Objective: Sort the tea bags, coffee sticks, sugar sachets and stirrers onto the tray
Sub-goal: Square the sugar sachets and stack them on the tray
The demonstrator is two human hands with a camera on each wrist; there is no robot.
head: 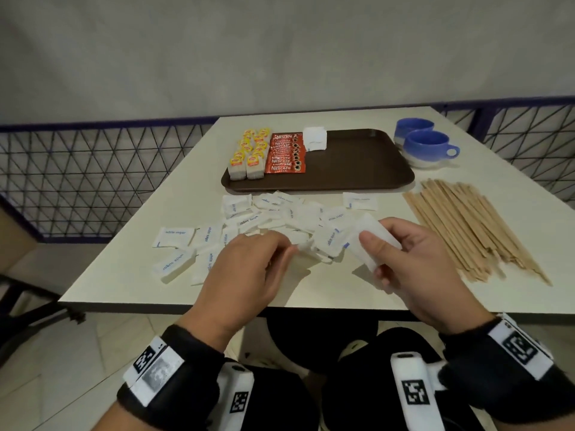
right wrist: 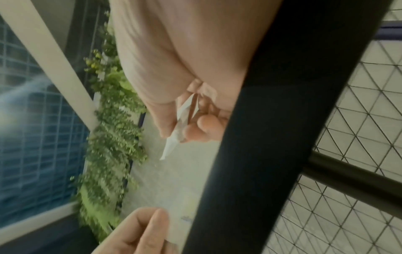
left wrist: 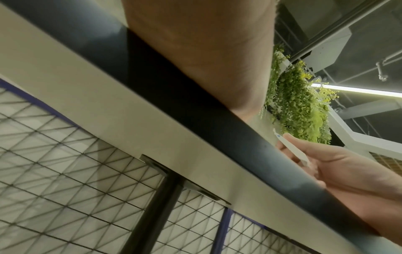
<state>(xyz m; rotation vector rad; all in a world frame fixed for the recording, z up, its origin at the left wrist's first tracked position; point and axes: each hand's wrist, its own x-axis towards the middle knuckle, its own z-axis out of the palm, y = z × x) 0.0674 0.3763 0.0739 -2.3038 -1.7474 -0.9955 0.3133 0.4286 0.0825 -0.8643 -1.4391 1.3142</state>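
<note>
My right hand [head: 375, 256] grips a small stack of white sugar sachets [head: 378, 241] above the near table, thumb on top; the right wrist view shows that stack [right wrist: 180, 123] edge-on between thumb and fingers. My left hand [head: 291, 250] is palm down and pinches the edge of a sugar sachet [head: 305, 247] in the loose pile [head: 280, 213]. On the left of the brown tray [head: 357, 169] lie yellow tea bags [head: 249, 154], red coffee sticks [head: 284, 154] and a stack of sachets [head: 315, 138]. Wooden stirrers [head: 466, 225] lie on the table to the right.
Two blue cups [head: 426, 144] stand right of the tray. The right half of the tray is bare. The white table's [head: 311, 293] near edge is just under my wrists. A dark mesh railing [head: 93, 175] runs behind and to the left.
</note>
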